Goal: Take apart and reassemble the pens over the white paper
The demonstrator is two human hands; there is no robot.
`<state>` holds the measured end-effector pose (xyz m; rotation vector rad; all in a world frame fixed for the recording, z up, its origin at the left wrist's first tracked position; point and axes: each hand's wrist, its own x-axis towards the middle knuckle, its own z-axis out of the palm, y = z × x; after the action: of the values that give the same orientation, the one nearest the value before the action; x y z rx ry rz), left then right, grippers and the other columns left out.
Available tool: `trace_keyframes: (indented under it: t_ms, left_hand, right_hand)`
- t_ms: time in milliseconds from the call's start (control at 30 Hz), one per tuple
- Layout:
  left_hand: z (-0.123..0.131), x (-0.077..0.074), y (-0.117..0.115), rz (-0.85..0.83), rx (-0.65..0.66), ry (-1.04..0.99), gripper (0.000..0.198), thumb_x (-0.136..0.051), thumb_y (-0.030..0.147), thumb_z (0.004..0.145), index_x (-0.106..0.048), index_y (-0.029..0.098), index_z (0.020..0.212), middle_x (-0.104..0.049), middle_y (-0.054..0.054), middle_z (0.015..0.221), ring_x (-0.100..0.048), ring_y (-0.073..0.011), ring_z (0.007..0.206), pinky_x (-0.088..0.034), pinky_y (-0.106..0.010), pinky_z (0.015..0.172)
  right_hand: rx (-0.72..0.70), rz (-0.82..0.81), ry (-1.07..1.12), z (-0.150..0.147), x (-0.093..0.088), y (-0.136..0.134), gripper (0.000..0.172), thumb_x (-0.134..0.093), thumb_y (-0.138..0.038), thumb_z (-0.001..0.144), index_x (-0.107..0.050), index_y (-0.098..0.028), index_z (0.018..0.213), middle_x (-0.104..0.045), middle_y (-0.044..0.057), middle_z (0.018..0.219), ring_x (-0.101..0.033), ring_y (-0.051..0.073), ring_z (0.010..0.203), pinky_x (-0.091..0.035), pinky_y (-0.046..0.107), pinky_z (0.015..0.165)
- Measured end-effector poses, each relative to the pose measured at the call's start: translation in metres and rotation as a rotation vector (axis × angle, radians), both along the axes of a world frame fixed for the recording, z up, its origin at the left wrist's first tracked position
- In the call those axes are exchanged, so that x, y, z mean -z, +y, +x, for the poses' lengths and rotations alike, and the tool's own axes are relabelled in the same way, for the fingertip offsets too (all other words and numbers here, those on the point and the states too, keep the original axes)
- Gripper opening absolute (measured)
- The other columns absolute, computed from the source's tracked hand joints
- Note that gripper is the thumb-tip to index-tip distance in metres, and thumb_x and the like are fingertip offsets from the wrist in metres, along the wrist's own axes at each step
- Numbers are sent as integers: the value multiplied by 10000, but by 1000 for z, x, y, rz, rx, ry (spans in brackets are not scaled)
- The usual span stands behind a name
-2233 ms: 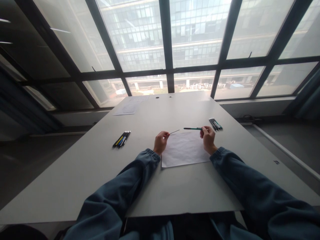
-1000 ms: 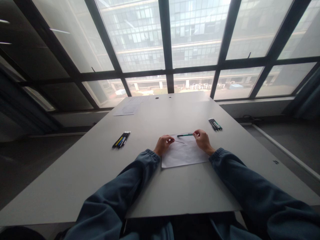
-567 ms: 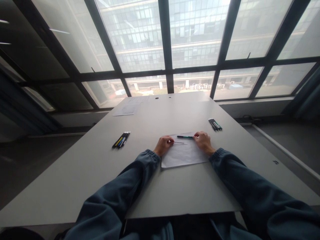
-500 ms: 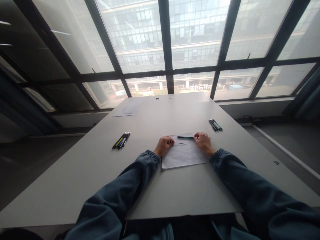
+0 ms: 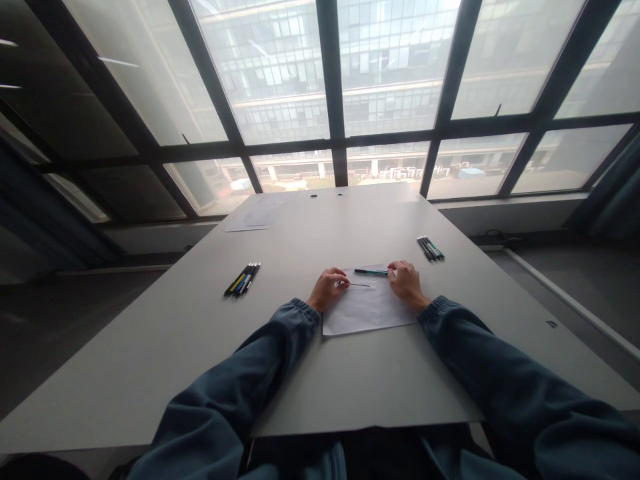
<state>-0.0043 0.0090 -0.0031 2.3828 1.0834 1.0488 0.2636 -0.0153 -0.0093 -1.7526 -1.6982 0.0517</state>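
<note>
My left hand (image 5: 329, 289) is closed in a pinch over the left edge of a white sheet of paper (image 5: 367, 317). From its fingertips a thin dark rod with a pale end, like a pen refill (image 5: 361, 285), points right. Across from it, my right hand (image 5: 406, 283) has its fingers closed at the right end of a dark green pen (image 5: 371, 272). The pen lies roughly level at the top of the paper, its other end pointing left. My fingers hide the gripped ends of both.
A row of pens (image 5: 242, 280), some yellow and blue, lies to the left on the white table (image 5: 165, 360). Another row of dark and green pens (image 5: 431, 249) lies to the right. Printed sheets (image 5: 250, 217) are at the far left, before the windows.
My right fingers have shifted slightly at the end of the green pen. The left hand keeps its pinch on the refill, almost unmoved.
</note>
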Motion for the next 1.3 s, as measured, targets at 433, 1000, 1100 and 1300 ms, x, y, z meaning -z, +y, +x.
trace_keyframes:
  t_ms: [433, 1000, 1100, 1300]
  left_hand:
    - [2, -5, -5, 156, -36, -35, 54, -727, 283, 833, -740, 231, 836, -670, -42, 949, -598, -198, 925, -486, -401, 916]
    - [2, -8, -6, 63, -97, 19, 93, -659, 257, 862, -736, 214, 830, -681, -52, 952, -600, -210, 952, -464, -402, 957]
    - [2, -7, -5, 60, -116, 22, 118, -638, 252, 875, -737, 212, 827, -681, -53, 950, -600, -211, 959, -462, -401, 953]
    - [0, -6, -5, 45, -107, 56, 45, -699, 230, 816, -742, 216, 818, -675, -49, 980, -588, -216, 970, -462, -398, 948]
  right_hand:
    - [-619, 174, 45, -17, -9, -11, 87, -645, -270, 912, -719, -225, 922, -699, 49, 851, -603, 214, 865, -431, 349, 827]
    - [-471, 112, 106, -12, -11, -9, 138, -596, -216, 891, -706, -205, 808, -691, 51, 867, -595, 208, 866, -447, 339, 851]
    - [-407, 145, 98, -10, -9, -7, 146, -587, -210, 893, -705, -200, 808, -681, 51, 851, -585, 206, 861, -440, 334, 852]
    - [-337, 139, 49, -8, -7, -5, 122, -621, -198, 870, -721, -204, 799, -676, 50, 863, -573, 209, 877, -428, 333, 862]
